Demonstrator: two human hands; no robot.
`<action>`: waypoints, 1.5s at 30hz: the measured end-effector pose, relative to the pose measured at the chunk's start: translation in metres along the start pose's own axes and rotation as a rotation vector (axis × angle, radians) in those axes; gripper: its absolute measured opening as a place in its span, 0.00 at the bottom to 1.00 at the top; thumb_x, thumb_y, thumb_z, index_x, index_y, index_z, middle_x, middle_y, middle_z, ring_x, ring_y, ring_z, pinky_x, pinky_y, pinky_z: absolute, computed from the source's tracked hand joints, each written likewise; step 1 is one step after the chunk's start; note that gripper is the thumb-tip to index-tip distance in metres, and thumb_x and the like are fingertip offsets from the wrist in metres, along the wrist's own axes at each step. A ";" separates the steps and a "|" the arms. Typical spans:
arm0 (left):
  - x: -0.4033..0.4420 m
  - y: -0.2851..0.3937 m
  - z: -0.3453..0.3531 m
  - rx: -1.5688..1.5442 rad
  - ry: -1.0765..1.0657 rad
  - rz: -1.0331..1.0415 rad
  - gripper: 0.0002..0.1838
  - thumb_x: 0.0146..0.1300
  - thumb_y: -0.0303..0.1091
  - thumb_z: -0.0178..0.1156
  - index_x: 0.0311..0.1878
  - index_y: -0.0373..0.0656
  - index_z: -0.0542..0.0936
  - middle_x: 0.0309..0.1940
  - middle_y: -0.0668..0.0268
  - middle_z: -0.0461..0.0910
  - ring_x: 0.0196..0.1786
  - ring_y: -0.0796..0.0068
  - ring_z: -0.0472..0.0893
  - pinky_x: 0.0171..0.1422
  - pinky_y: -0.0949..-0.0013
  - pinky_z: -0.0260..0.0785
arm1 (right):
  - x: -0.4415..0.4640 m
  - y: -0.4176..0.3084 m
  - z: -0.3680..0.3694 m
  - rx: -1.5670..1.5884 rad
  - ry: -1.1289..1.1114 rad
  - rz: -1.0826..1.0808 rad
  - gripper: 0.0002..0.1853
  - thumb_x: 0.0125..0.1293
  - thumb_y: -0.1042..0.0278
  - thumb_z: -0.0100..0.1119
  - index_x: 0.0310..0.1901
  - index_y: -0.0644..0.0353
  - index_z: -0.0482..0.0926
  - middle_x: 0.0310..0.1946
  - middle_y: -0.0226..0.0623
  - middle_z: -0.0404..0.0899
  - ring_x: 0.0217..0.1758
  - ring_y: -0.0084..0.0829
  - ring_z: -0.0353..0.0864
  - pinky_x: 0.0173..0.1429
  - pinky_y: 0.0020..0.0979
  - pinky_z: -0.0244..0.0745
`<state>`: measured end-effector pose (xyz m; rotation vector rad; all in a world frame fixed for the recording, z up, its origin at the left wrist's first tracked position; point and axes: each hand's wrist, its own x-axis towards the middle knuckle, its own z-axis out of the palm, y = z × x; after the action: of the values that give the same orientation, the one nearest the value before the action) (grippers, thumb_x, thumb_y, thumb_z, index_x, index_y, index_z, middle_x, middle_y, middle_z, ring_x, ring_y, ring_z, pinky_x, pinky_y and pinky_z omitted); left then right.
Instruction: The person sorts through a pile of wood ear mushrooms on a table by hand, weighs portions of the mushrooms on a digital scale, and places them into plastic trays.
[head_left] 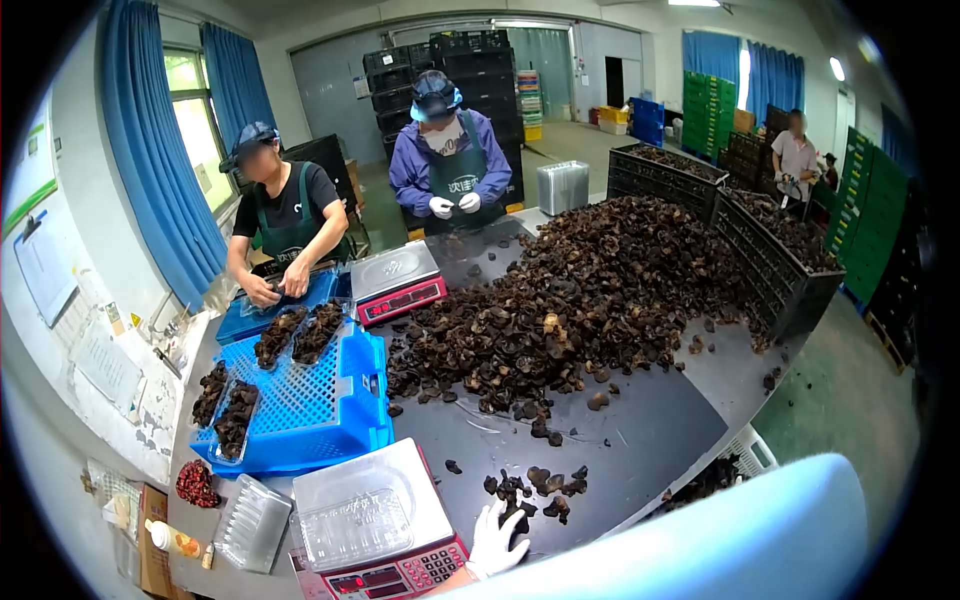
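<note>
Left hand (493, 543): fingers spread, at fungus (548, 482). Right hand: out of view, state cannot be told. Pinch lightly; keep clear of scale (424, 505).

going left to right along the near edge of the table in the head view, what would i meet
White bottle with an orange-patterned label → stack of clear plastic trays → red digital scale with a silver plate → white-gloved left hand.

A cut-off blue sleeve (720, 535) partly hides a white crate (756, 450).
</note>
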<state>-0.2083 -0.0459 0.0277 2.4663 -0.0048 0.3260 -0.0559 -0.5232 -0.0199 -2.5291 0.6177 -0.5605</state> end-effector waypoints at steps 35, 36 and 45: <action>0.067 -0.063 0.029 -0.296 0.562 -0.561 0.19 0.55 0.26 0.65 0.50 0.38 0.74 0.48 0.55 0.76 0.49 0.63 0.77 0.58 0.63 0.69 | -0.089 -0.267 0.103 0.331 -0.934 -1.364 0.50 0.50 0.39 0.68 0.74 0.48 0.61 0.71 0.54 0.59 0.71 0.59 0.57 0.74 0.58 0.50; 0.069 -0.066 0.028 -0.085 0.519 -0.440 0.23 0.50 0.27 0.65 0.51 0.40 0.74 0.52 0.49 0.75 0.53 0.56 0.75 0.62 0.58 0.67 | -0.094 -0.273 0.109 0.299 -0.974 -1.391 0.53 0.49 0.38 0.69 0.75 0.46 0.57 0.73 0.54 0.55 0.74 0.61 0.53 0.76 0.59 0.46; 0.084 -0.044 0.030 0.365 0.011 -0.121 0.22 0.44 0.50 0.74 0.42 0.51 0.83 0.56 0.56 0.74 0.58 0.49 0.71 0.66 0.50 0.63 | -0.107 -0.278 0.129 0.424 -0.874 -1.546 0.17 0.59 0.58 0.64 0.49 0.50 0.79 0.47 0.33 0.77 0.54 0.39 0.74 0.56 0.40 0.70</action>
<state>-0.1158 -0.0224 -0.0021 2.8091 0.2270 0.3100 0.0084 -0.2048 -0.0054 -2.0261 -1.6434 0.0654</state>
